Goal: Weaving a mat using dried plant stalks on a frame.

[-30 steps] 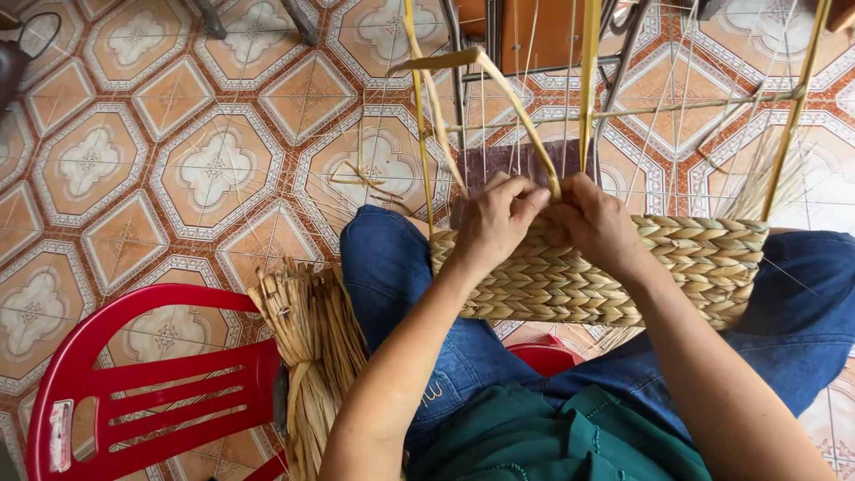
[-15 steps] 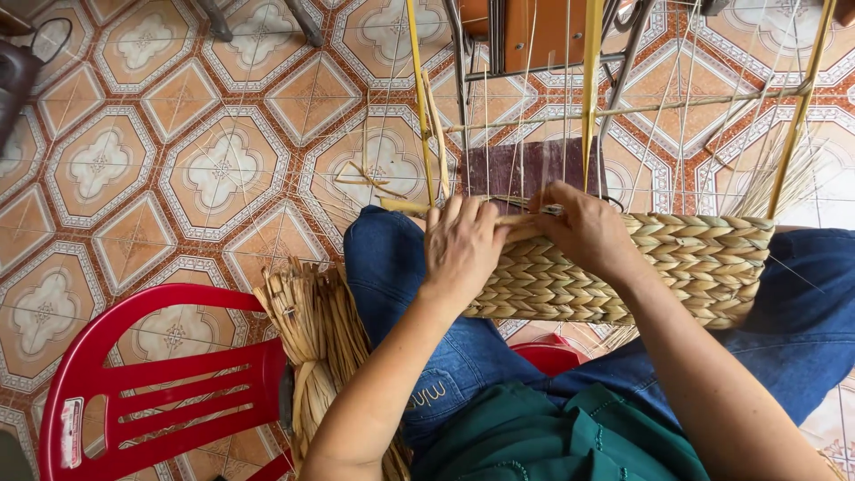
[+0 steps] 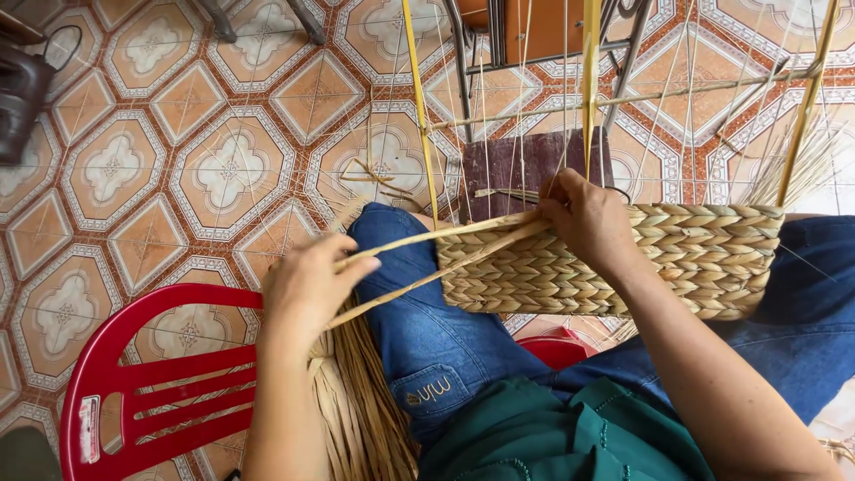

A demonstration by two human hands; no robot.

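A half-woven straw basket [image 3: 677, 263] rests on my lap, over blue jeans. Thin upright stakes [image 3: 591, 89] rise from its rim. My right hand [image 3: 590, 219] presses on the basket's top left edge, pinching the weave where two straw strands [image 3: 427, 258] leave it. My left hand [image 3: 307, 287] is out to the left of my knee, gripping those strands and holding them taut. A bundle of loose straw [image 3: 361, 410] lies just below my left hand, beside my thigh.
A red plastic chair [image 3: 134, 383] stands at the lower left. Patterned floor tiles [image 3: 214, 169] spread around. A metal frame with an orange panel [image 3: 534, 36] stands behind the basket. A dark bag [image 3: 22, 98] sits at the far left.
My left hand has left the basket rim and pulled two straw strands out to the left and down. My right hand has stayed at the rim.
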